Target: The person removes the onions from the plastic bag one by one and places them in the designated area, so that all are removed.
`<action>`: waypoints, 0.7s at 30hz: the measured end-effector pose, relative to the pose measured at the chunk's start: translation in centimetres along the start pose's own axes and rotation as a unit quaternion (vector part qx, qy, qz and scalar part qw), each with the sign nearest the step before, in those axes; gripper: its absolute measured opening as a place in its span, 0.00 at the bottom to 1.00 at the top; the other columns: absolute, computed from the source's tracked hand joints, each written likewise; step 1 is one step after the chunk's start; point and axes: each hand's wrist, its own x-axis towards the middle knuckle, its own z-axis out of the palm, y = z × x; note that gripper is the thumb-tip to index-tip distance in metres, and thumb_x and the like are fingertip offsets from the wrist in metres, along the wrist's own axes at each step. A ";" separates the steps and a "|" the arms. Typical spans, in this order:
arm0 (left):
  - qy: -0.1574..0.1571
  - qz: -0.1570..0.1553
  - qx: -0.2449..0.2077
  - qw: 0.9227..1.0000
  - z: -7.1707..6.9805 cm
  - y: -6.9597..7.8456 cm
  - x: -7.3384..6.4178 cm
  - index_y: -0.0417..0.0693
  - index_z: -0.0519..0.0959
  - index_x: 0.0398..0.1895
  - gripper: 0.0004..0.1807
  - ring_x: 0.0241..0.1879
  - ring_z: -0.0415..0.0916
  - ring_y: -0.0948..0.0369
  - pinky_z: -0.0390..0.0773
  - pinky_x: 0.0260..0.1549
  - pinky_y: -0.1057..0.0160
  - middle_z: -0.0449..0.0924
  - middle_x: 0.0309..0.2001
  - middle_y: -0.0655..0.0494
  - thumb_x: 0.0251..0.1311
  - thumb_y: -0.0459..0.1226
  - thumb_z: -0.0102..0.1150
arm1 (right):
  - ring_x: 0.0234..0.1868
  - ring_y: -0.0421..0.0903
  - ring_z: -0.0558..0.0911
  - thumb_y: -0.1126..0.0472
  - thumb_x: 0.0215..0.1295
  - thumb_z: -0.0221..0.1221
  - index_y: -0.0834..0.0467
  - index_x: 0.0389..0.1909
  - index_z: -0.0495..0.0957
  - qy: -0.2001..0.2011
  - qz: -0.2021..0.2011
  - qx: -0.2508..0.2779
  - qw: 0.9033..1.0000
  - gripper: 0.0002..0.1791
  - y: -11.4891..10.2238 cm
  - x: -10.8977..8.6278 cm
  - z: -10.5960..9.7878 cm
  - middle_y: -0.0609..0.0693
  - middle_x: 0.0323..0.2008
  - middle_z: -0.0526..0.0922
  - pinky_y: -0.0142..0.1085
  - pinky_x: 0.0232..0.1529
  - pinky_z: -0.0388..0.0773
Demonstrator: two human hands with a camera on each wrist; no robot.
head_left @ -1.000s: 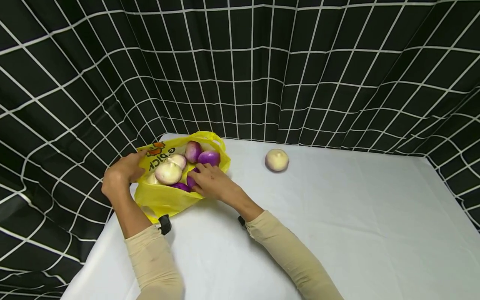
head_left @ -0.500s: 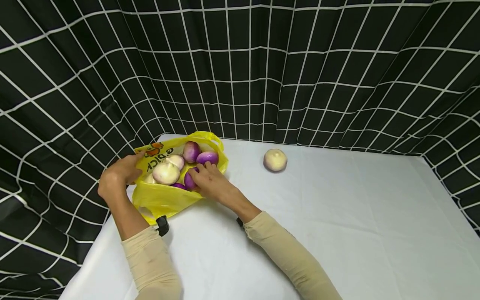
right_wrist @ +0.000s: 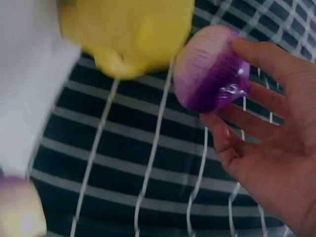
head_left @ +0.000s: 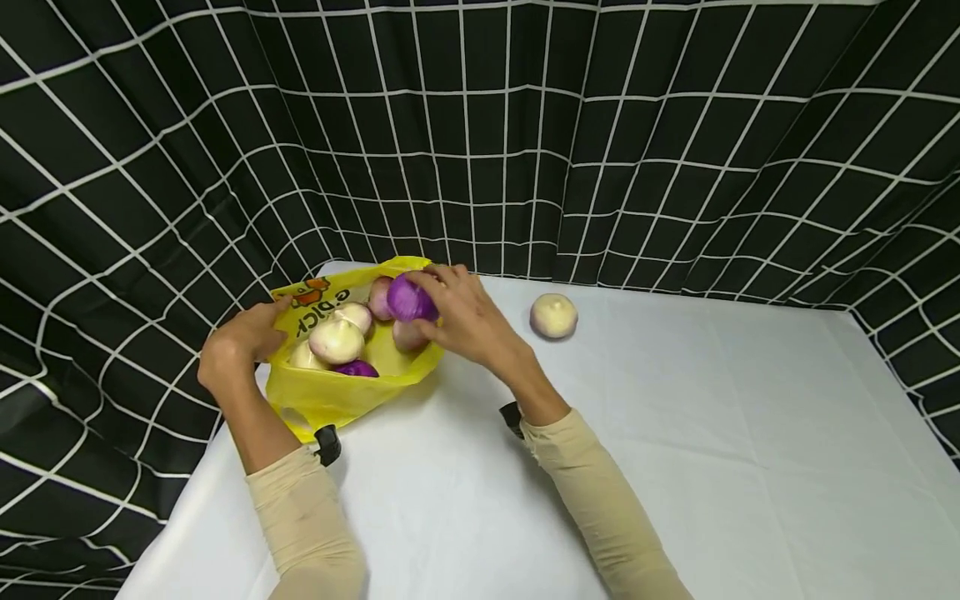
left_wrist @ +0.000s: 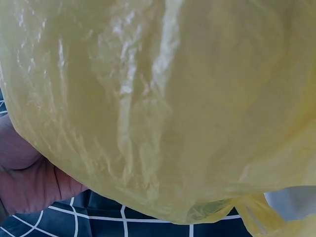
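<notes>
Gripping a purple bulb (head_left: 408, 298), the right hand (head_left: 471, 315) has risen while the left hand (head_left: 240, 343) still holds the yellow bag (head_left: 337, 402)

Left hand (left_wrist: 34, 190) partly hidden by yellow bag (left_wrist: 148, 123), edge-cropped pale bulb (right_wrist: 20, 210) blurred

The head view is brightly lit. The yellow bag (left_wrist: 143, 103) is glare-streaked, the right wrist view partly blurred.
</notes>
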 end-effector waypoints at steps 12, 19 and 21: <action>0.007 0.004 -0.005 1.000 -0.1 0.0 0.0 0.44 0.45 0.85 0.37 0.54 0.69 0.40 0.72 0.51 0.46 0.64 0.69 0.28 0.77 0.31 0.43 | 0.65 0.68 0.72 0.61 0.60 0.73 0.66 0.67 0.74 0.049 0.203 -0.015 0.978 0.35 9.7 -5.1 -8.4 0.67 0.65 0.77 0.61 0.66 0.69; 0.001 -0.001 -0.002 1.000 -0.1 0.0 0.1 0.44 0.45 0.85 0.36 0.58 0.66 0.38 0.69 0.57 0.41 0.59 0.74 0.26 0.77 0.31 0.42 | 0.65 0.71 0.70 0.58 0.62 0.72 0.68 0.67 0.73 -0.004 0.315 -0.003 0.949 0.35 13.5 -8.1 -9.8 0.72 0.61 0.75 0.64 0.67 0.68; -0.002 -0.004 -0.004 1.000 -0.1 0.0 0.0 0.45 0.45 0.85 0.37 0.58 0.66 0.39 0.70 0.56 0.41 0.59 0.74 0.26 0.77 0.31 0.42 | 0.64 0.73 0.70 0.56 0.61 0.72 0.69 0.67 0.72 -0.025 0.340 -0.004 0.940 0.37 14.4 -8.8 -9.9 0.74 0.61 0.74 0.65 0.66 0.68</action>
